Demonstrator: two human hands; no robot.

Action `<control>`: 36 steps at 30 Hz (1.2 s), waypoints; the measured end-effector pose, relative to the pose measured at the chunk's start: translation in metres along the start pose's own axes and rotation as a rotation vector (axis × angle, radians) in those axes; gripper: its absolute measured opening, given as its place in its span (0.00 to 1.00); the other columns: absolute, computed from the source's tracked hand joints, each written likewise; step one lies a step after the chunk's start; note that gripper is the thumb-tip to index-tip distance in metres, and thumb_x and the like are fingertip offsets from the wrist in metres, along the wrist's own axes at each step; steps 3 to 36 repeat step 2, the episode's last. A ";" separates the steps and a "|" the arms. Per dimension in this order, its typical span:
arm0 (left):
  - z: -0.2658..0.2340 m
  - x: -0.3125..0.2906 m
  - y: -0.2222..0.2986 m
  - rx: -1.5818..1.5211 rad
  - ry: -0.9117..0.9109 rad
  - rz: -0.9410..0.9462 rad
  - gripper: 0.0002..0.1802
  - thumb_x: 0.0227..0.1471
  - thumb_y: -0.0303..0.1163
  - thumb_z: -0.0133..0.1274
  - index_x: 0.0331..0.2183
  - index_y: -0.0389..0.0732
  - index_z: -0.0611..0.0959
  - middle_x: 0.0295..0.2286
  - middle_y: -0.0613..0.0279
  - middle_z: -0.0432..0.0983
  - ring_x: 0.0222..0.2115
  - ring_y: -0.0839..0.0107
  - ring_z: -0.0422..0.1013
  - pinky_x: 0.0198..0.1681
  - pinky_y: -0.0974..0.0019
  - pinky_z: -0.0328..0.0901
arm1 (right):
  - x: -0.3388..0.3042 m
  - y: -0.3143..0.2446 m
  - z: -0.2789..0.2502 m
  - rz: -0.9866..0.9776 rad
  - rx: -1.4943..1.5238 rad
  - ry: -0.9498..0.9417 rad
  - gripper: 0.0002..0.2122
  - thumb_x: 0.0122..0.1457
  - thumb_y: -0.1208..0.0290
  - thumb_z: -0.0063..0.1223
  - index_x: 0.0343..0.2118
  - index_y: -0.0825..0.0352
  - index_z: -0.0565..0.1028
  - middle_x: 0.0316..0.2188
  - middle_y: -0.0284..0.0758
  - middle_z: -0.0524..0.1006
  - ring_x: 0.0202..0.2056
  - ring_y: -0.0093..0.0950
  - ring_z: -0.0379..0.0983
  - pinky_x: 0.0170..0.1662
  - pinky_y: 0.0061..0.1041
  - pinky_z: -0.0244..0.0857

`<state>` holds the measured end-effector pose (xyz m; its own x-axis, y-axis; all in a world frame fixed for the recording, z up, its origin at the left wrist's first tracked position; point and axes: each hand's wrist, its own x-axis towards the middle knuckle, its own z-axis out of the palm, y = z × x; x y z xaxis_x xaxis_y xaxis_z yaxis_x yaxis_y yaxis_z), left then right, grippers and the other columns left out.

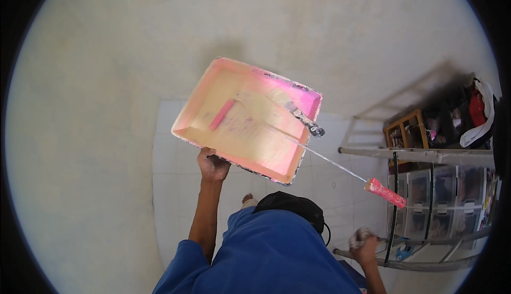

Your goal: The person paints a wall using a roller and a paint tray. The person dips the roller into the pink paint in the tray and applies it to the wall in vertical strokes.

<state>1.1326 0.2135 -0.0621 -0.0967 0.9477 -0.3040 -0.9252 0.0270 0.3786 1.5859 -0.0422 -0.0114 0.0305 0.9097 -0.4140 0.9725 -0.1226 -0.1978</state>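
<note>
My left hand (213, 166) grips the near left rim of a paint tray (277, 172), thumb over the edge. The tray is held up, its walls stained pink and its inside coated in cream paint. A paint roller lies in it: the pink roller sleeve (221, 115) rests on the cream, and its red, paint-spotted handle (386, 193) sticks out past the right rim. Across that rim lies a paint-crusted tool with a dark handle (316, 129); its kind is unclear. At lower right, my right hand (365, 248) is closed around something whitish and crumpled, beside the ladder.
A metal ladder (420, 156) stands at the right. Behind it are clear plastic drawers (442, 201), a wooden frame (407, 129) and piled cloth (478, 107). A pale wall (106, 134) runs ahead and left, above a white tiled floor (173, 187).
</note>
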 end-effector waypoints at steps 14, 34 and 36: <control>-0.004 0.000 0.001 -0.005 0.017 0.001 0.10 0.34 0.27 0.49 0.27 0.41 0.73 0.18 0.68 0.67 0.19 0.72 0.63 0.31 0.67 0.64 | -0.014 0.011 0.033 0.068 0.034 -0.233 0.30 0.46 0.60 0.61 0.53 0.66 0.65 0.49 0.46 0.70 0.50 0.38 0.68 0.51 0.39 0.61; -0.004 0.000 0.001 -0.005 0.017 0.001 0.10 0.34 0.27 0.49 0.27 0.41 0.73 0.18 0.68 0.67 0.19 0.72 0.63 0.31 0.67 0.64 | -0.014 0.011 0.033 0.068 0.034 -0.233 0.30 0.46 0.60 0.61 0.53 0.66 0.65 0.49 0.46 0.70 0.50 0.38 0.68 0.51 0.39 0.61; -0.004 0.000 0.001 -0.005 0.017 0.001 0.10 0.34 0.27 0.49 0.27 0.41 0.73 0.18 0.68 0.67 0.19 0.72 0.63 0.31 0.67 0.64 | -0.014 0.011 0.033 0.068 0.034 -0.233 0.30 0.46 0.60 0.61 0.53 0.66 0.65 0.49 0.46 0.70 0.50 0.38 0.68 0.51 0.39 0.61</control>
